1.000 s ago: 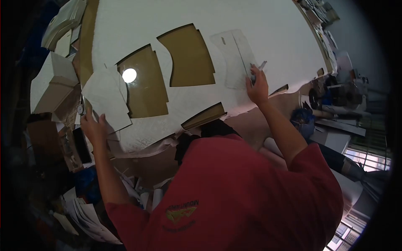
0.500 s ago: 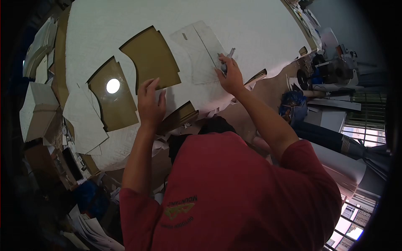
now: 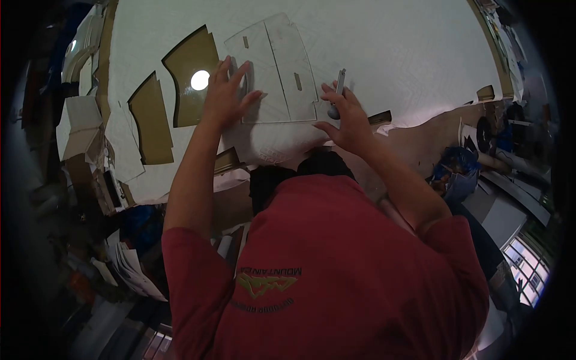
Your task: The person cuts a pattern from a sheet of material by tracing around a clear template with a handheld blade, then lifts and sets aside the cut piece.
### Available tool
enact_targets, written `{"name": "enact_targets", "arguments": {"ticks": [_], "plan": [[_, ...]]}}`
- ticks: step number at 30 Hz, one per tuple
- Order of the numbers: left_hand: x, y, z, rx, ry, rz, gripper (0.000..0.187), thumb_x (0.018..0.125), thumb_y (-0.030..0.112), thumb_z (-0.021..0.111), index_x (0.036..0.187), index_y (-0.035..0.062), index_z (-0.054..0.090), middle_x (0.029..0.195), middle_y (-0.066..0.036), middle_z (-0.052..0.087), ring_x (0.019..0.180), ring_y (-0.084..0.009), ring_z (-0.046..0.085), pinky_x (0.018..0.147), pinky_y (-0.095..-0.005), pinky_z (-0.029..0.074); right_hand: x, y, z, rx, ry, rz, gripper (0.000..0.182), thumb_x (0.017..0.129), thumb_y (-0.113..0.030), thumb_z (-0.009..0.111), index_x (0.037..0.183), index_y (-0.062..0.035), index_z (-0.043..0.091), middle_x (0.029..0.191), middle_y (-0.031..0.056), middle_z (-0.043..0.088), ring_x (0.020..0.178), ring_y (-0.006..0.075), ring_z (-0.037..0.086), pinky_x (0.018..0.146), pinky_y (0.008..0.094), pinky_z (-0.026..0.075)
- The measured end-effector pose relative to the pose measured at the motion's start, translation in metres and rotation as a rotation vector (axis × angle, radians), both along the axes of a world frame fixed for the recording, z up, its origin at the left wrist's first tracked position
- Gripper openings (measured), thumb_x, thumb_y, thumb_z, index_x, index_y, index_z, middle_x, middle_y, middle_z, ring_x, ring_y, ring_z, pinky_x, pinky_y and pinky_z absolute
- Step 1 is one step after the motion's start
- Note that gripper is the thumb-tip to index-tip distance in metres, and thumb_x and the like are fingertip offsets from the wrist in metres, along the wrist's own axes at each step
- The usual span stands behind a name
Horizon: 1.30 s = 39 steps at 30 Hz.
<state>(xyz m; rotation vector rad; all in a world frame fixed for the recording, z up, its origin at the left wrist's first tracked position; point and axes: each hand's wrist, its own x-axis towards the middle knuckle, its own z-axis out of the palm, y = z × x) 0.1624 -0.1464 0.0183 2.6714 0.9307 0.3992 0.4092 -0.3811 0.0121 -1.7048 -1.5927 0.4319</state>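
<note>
A pale, see-through template (image 3: 270,66) with a long dark line and small slots lies flat on a white sheet (image 3: 408,54). My left hand (image 3: 227,99) rests at its left edge, fingers spread, holding nothing. Just beyond the template's right edge, my right hand (image 3: 351,117) is closed around a slim metal utility knife (image 3: 341,84), which points away from me. Left of the template, the sheet has a curved cut-out (image 3: 189,105) showing an olive-brown surface, with a bright round reflection in it. Another similar cut-out (image 3: 153,126) is farther left.
Cardboard pieces (image 3: 83,123) and stacked sheets crowd the left side. Smaller notches along the sheet's near edge show brown, such as one notch (image 3: 227,161). Bundled blue plastic (image 3: 459,168) lies on the floor at right.
My left hand has moved from over the cut-out to the template's left edge. The template appears straighter. My right hand, still holding the knife, has come off the template's right side. The view has shifted.
</note>
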Motion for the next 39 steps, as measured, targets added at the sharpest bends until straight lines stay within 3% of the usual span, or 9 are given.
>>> {"name": "enact_targets", "arguments": {"ticks": [1,6,9,16,28,30,39], "plan": [[-0.001,0.003,0.001,-0.013,0.05,-0.019,0.073,0.089,0.053,0.077,0.149,0.018,0.056,0.165,-0.023,0.034,0.153,-0.0452,0.03,0.124,-0.0538,0.028,-0.001,0.003,0.001,0.001,0.014,0.011,0.063,0.08,-0.018,0.089,0.131,-0.0105,0.052,0.149,0.0163,0.059,0.143,0.0446,0.047,0.118,0.0526,0.04],[-0.008,0.025,0.0,-0.013,0.084,-0.092,0.074,0.088,0.056,0.077,0.148,0.0175,0.057,0.164,-0.023,0.036,0.152,-0.0441,0.032,0.123,-0.0532,0.03,-0.006,0.015,-0.006,0.035,-0.101,0.037,0.059,0.083,-0.028,0.085,0.13,-0.0132,0.054,0.149,0.0126,0.06,0.141,0.0399,0.049,0.123,0.0561,0.031],[-0.01,0.034,-0.004,0.004,0.048,-0.164,0.076,0.089,0.056,0.076,0.15,0.0161,0.056,0.164,-0.023,0.037,0.152,-0.0434,0.033,0.124,-0.0531,0.03,-0.007,0.014,-0.006,0.044,-0.185,0.044,0.057,0.085,-0.029,0.084,0.13,-0.013,0.054,0.147,0.01,0.062,0.14,0.0387,0.05,0.123,0.0559,0.032],[-0.013,0.031,-0.011,0.132,-0.034,-0.202,0.076,0.092,0.058,0.07,0.151,0.0133,0.053,0.163,-0.023,0.038,0.154,-0.0397,0.032,0.127,-0.0522,0.023,-0.016,0.012,0.001,0.001,-0.247,0.018,0.056,0.086,-0.023,0.084,0.13,-0.0094,0.054,0.15,0.0122,0.06,0.146,0.0388,0.046,0.123,0.0555,0.031],[-0.014,0.032,-0.007,0.091,-0.032,-0.203,0.082,0.09,0.063,0.07,0.15,0.01,0.054,0.164,-0.021,0.039,0.155,-0.0354,0.031,0.128,-0.0523,0.019,-0.016,0.019,0.008,-0.007,-0.269,0.04,0.061,0.082,-0.018,0.086,0.132,-0.0072,0.053,0.152,0.0137,0.058,0.146,0.0399,0.046,0.124,0.054,0.03],[-0.012,0.033,-0.005,0.092,-0.004,-0.201,0.082,0.088,0.063,0.072,0.149,0.01,0.055,0.163,-0.021,0.039,0.155,-0.0367,0.031,0.128,-0.0529,0.02,-0.016,0.018,0.004,0.017,-0.268,0.032,0.058,0.086,-0.028,0.082,0.133,-0.0112,0.053,0.15,0.0107,0.06,0.144,0.0391,0.048,0.123,0.0561,0.03],[-0.009,0.041,-0.009,0.092,-0.052,-0.232,0.082,0.083,0.06,0.078,0.144,0.0102,0.057,0.16,-0.02,0.042,0.152,-0.0437,0.032,0.126,-0.0566,0.024,-0.012,0.016,-0.001,0.034,-0.247,0.033,0.06,0.084,-0.031,0.084,0.132,-0.0127,0.054,0.149,0.0084,0.061,0.143,0.0383,0.049,0.123,0.0564,0.032]]}}
